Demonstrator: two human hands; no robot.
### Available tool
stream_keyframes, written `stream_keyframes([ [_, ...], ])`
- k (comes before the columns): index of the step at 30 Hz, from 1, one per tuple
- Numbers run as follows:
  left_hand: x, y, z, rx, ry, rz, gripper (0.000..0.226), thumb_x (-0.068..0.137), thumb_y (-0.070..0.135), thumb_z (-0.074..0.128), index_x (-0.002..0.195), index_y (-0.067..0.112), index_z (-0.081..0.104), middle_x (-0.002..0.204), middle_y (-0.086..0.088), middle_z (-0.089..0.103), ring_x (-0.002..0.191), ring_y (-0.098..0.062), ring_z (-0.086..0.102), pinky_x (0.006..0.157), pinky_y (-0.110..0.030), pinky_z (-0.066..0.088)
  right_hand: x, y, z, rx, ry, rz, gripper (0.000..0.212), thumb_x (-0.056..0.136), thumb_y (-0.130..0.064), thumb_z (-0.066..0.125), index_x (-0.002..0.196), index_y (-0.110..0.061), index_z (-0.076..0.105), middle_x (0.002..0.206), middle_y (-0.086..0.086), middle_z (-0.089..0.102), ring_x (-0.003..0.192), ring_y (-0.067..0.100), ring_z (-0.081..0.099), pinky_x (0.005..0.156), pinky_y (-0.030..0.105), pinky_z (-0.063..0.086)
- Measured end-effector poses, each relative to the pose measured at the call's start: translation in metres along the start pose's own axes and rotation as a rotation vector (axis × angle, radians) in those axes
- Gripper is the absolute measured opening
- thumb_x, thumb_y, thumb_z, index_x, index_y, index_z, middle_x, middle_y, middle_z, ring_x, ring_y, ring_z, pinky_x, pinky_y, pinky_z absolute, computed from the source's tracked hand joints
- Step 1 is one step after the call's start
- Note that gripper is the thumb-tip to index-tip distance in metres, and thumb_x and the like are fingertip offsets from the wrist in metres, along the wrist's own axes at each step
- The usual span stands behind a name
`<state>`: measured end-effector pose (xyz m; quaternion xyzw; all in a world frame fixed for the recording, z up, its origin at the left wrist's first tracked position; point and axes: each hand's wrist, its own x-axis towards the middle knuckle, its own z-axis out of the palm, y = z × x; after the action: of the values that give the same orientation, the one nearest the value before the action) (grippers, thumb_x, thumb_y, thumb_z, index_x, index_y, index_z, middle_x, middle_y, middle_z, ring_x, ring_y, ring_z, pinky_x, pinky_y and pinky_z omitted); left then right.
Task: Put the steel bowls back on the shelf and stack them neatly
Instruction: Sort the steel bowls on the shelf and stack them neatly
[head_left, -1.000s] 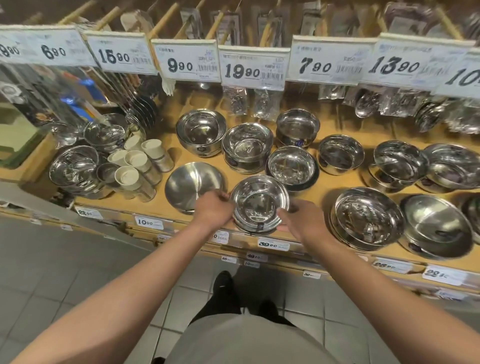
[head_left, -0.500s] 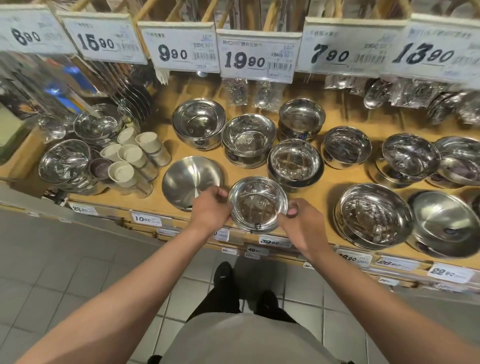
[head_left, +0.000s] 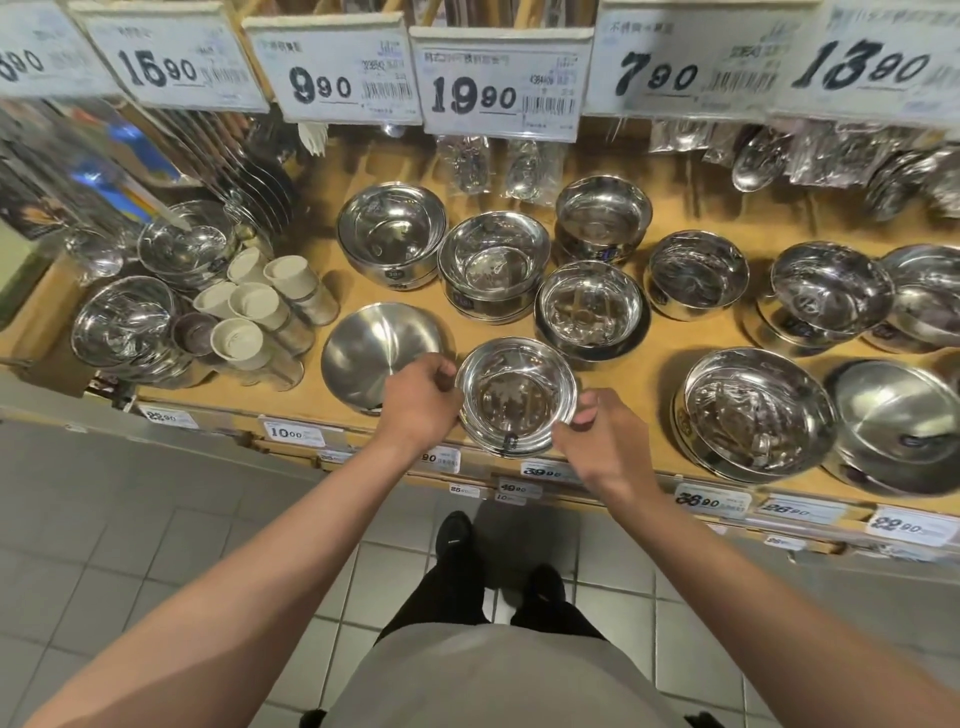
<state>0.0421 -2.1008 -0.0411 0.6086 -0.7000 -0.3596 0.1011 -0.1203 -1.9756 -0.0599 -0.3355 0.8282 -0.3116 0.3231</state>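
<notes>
Shelf (head_left: 332, 400) nearer; hands unmoved on bowls (head_left: 517, 397)

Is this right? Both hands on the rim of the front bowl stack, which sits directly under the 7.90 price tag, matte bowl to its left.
Not quite. In the head view the left hand and right hand do hold the front bowl stack, and the matte bowl is on its left. But the stack sits below the 19.90 price tag, not the 7.90 one.

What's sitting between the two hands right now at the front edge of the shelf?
In the head view, a stack of shiny steel bowls sits between them: the left hand grips its left rim, the right hand its right rim.
</notes>
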Motion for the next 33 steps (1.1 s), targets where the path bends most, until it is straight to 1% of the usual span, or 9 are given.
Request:
stream_keyframes([
  [3, 0.002, -0.002, 0.001, 0.001, -0.011, 0.002, 0.017, 0.091, 0.009, 0.063, 0.107, 0.014, 0.066, 0.093, 0.002, 0.064, 0.082, -0.019, 0.061, 0.078, -0.029, 0.052, 0.000, 0.000, -0.001, 0.011, -0.022, 0.012, 0.036, 0.089, -0.016, 0.072, 0.119, -0.003, 0.057, 0.100, 0.010, 0.069, 0.096, 0.026, 0.065, 0.074, 0.029, 0.046],
  [8, 0.001, -0.006, 0.005, -0.166, -0.059, -0.077, 0.009, 0.094, 0.011, 0.063, 0.101, 0.015, 0.058, 0.090, -0.001, 0.071, 0.054, -0.008, 0.063, 0.052, -0.021, 0.053, 0.000, -0.001, -0.003, 0.101, -0.054, 0.077, 0.037, 0.092, -0.018, 0.068, 0.125, -0.007, 0.053, 0.117, 0.012, 0.065, 0.097, 0.029, 0.068, 0.081, 0.037, 0.056],
  [14, -0.006, -0.007, 0.007, -0.306, -0.153, -0.169, 0.009, 0.095, 0.008, 0.062, 0.102, 0.011, 0.057, 0.099, -0.012, 0.071, 0.087, -0.029, 0.075, 0.086, -0.048, 0.061, 0.007, -0.002, -0.010, 0.084, -0.073, 0.129, 0.024, 0.091, -0.018, 0.063, 0.113, -0.010, 0.057, 0.103, 0.006, 0.066, 0.091, 0.021, 0.062, 0.078, 0.030, 0.047],
  [18, -0.010, -0.002, -0.003, -0.190, -0.099, -0.117, 0.004, 0.095, 0.015, 0.059, 0.098, 0.015, 0.060, 0.083, -0.003, 0.069, 0.066, -0.015, 0.062, 0.061, -0.029, 0.050, -0.004, -0.002, -0.025, 0.085, -0.069, 0.063, 0.014, 0.095, -0.030, 0.064, 0.104, -0.022, 0.057, 0.099, -0.004, 0.066, 0.091, 0.016, 0.062, 0.077, 0.029, 0.044],
  [22, -0.019, 0.011, -0.019, -0.044, 0.016, 0.010, 0.005, 0.096, 0.021, 0.057, 0.094, 0.023, 0.061, 0.081, 0.008, 0.066, 0.073, -0.009, 0.059, 0.062, -0.027, 0.040, -0.027, 0.011, -0.055, 0.201, 0.022, 0.007, 0.009, 0.098, -0.030, 0.062, 0.106, -0.028, 0.065, 0.093, -0.003, 0.071, 0.082, 0.017, 0.070, 0.072, 0.029, 0.058],
  [25, -0.029, 0.033, -0.016, -0.064, 0.079, 0.139, 0.014, 0.099, 0.023, 0.054, 0.087, 0.023, 0.060, 0.078, 0.007, 0.064, 0.069, -0.006, 0.056, 0.063, -0.029, 0.040, -0.041, 0.033, -0.084, 0.240, 0.167, 0.024, 0.013, 0.097, -0.017, 0.061, 0.104, -0.028, 0.064, 0.092, -0.009, 0.069, 0.076, 0.008, 0.066, 0.066, 0.019, 0.050],
  [27, -0.037, 0.053, -0.005, -0.129, 0.006, 0.194, 0.014, 0.101, 0.022, 0.053, 0.090, 0.021, 0.062, 0.081, 0.003, 0.066, 0.069, -0.012, 0.059, 0.061, -0.027, 0.046, -0.047, 0.049, -0.102, 0.235, 0.309, 0.059, 0.011, 0.097, -0.015, 0.060, 0.104, -0.022, 0.065, 0.091, -0.011, 0.066, 0.085, 0.012, 0.063, 0.074, 0.026, 0.048],
  [30, -0.051, 0.078, 0.018, -0.154, -0.142, 0.221, 0.008, 0.099, 0.020, 0.056, 0.098, 0.019, 0.064, 0.092, -0.003, 0.070, 0.083, -0.025, 0.065, 0.081, -0.041, 0.056, -0.051, 0.072, -0.125, 0.228, 0.470, 0.134, 0.007, 0.097, -0.017, 0.059, 0.101, -0.021, 0.062, 0.086, -0.011, 0.063, 0.082, 0.015, 0.062, 0.062, 0.023, 0.042],
  [33, -0.062, 0.091, 0.037, -0.150, -0.225, 0.243, 0.010, 0.096, 0.016, 0.056, 0.095, 0.023, 0.064, 0.093, 0.000, 0.070, 0.087, -0.023, 0.065, 0.089, -0.041, 0.054, -0.049, 0.094, -0.139, 0.222, 0.450, 0.232, 0.018, 0.093, -0.022, 0.065, 0.108, -0.013, 0.060, 0.088, -0.001, 0.066, 0.083, 0.021, 0.063, 0.067, 0.032, 0.046],
])
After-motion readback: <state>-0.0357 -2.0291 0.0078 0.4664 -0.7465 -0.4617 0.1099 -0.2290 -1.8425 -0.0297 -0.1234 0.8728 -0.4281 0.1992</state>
